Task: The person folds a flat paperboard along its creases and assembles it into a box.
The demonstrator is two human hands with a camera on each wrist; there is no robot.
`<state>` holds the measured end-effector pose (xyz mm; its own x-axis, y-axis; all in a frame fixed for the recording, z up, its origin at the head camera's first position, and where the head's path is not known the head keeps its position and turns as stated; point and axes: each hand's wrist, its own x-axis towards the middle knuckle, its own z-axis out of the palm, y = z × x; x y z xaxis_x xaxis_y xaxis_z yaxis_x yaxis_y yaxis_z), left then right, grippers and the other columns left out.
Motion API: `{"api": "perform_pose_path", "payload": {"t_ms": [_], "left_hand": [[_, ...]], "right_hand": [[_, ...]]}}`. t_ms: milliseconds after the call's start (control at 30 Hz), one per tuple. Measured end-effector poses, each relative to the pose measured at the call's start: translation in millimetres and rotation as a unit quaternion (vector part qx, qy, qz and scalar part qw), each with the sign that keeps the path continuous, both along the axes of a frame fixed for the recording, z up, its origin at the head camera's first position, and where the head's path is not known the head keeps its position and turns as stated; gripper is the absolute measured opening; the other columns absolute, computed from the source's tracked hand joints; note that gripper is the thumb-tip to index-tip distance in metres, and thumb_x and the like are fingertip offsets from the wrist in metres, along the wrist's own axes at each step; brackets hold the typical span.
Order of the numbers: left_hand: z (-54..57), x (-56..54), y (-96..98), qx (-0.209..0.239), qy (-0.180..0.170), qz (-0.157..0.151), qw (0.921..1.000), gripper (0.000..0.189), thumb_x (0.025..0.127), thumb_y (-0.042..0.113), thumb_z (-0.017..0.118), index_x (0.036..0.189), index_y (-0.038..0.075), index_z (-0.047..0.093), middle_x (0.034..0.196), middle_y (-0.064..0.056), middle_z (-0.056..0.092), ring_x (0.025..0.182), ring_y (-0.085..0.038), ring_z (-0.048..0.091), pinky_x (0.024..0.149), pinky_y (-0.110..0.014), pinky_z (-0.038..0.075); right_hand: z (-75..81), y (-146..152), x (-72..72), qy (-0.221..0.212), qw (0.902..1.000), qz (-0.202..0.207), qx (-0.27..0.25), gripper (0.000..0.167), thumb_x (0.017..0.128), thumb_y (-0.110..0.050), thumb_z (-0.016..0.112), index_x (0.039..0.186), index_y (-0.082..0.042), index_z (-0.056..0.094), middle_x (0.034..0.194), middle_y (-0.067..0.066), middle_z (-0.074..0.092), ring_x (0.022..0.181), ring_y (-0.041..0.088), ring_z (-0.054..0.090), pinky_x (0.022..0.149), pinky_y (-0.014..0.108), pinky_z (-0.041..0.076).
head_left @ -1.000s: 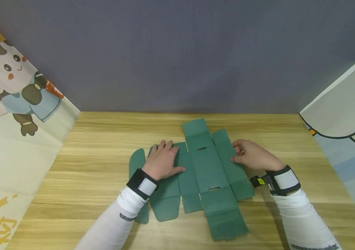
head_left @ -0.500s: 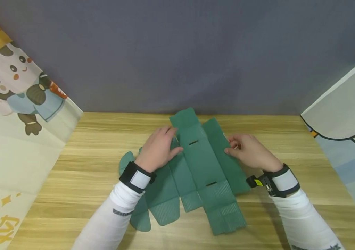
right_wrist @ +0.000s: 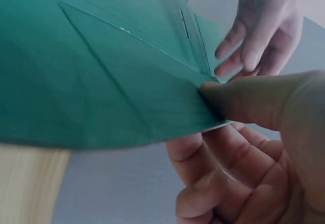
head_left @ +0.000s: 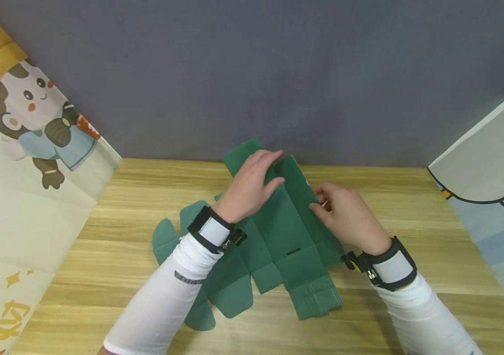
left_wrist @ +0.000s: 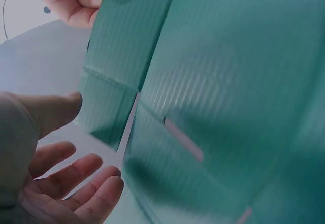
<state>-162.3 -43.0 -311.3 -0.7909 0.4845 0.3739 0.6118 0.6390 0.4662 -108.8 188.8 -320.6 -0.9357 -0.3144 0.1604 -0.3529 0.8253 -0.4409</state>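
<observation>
A green corrugated cardboard box blank, creased into panels and flaps with narrow slots, spreads over the table in the head view. My right hand pinches the raised right side panel between thumb and fingers, seen close in the right wrist view, where the thumb presses on its top face. Above the far part of the cardboard hovers my left hand, its fingers loosely extended. In the left wrist view those fingers stand beside a side flap, apparently apart from it, holding nothing.
The wooden table ends at a grey wall panel close behind the cardboard's far flap. Printed side panels with cartoon figures stand at left and right. Each wrist wears a black strap with a small camera.
My left hand has lifted off the left panels and moved farther away and to the right. The right hand has raised the side panel, and the cardboard has shifted away and leftward.
</observation>
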Motion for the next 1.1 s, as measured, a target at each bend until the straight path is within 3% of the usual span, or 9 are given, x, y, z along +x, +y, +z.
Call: {"api": "perform_pose_path", "payload": {"t_ms": [200, 467, 700, 867, 1100], "left_hand": [[1.8, -5.5, 8.9, 0.017, 0.017, -0.002, 0.9997, 0.046, 0.097, 0.022, 0.059, 0.14, 0.008, 0.048, 0.132, -0.007, 0.055, 0.123, -0.021, 0.051, 0.105, -0.029, 0.041], [0.7, -4.8, 11.3, 0.073, 0.056, 0.006, 0.9958, 0.023, 0.095, 0.018, 0.062, 0.116, 0.009, 0.064, 0.11, -0.004, 0.063, 0.101, -0.016, 0.059, 0.089, -0.024, 0.046], [-3.3, 5.0, 9.5, 0.081, 0.068, 0.0, 0.9944, 0.016, 0.094, 0.016, 0.064, 0.109, 0.012, 0.068, 0.103, -0.001, 0.064, 0.091, -0.012, 0.06, 0.078, -0.02, 0.048], [-11.3, 14.2, 11.5, 0.075, 0.107, -0.004, 0.9914, 0.01, 0.093, 0.012, 0.065, 0.102, 0.01, 0.068, 0.098, -0.001, 0.064, 0.083, -0.011, 0.059, 0.072, -0.02, 0.047], [-23.3, 27.1, 24.0, 0.067, 0.157, 0.008, 0.9853, 0.007, 0.091, 0.009, 0.066, 0.098, 0.01, 0.066, 0.094, -0.001, 0.063, 0.086, -0.011, 0.058, 0.074, -0.019, 0.049]], "right_hand": [[1.7, -7.9, 3.9, 0.034, 0.9993, -0.003, 0.015, 0.023, 0.09, -0.016, 0.068, 0.11, -0.007, 0.061, 0.084, 0.001, 0.067, 0.07, 0.013, 0.064, 0.058, 0.029, 0.052], [0.8, -8.7, 5.3, 0.05, 0.9986, -0.01, 0.017, 0.022, 0.089, -0.016, 0.068, 0.108, -0.009, 0.061, 0.082, 0.0, 0.065, 0.067, 0.012, 0.063, 0.056, 0.029, 0.049], [-0.3, -8.3, 5.6, 0.057, 0.9981, -0.02, 0.012, 0.022, 0.089, -0.015, 0.069, 0.109, -0.008, 0.062, 0.081, 0.0, 0.064, 0.063, 0.01, 0.06, 0.053, 0.027, 0.047], [-2.0, -8.6, 6.3, 0.067, 0.9974, -0.024, 0.008, 0.022, 0.089, -0.015, 0.068, 0.109, -0.008, 0.063, 0.081, -0.001, 0.064, 0.06, 0.009, 0.058, 0.051, 0.026, 0.045], [-3.8, -8.6, 7.4, 0.08, 0.9964, -0.027, 0.0, 0.021, 0.089, -0.014, 0.067, 0.109, -0.008, 0.063, 0.082, -0.001, 0.064, 0.057, 0.007, 0.055, 0.049, 0.025, 0.043]]}}
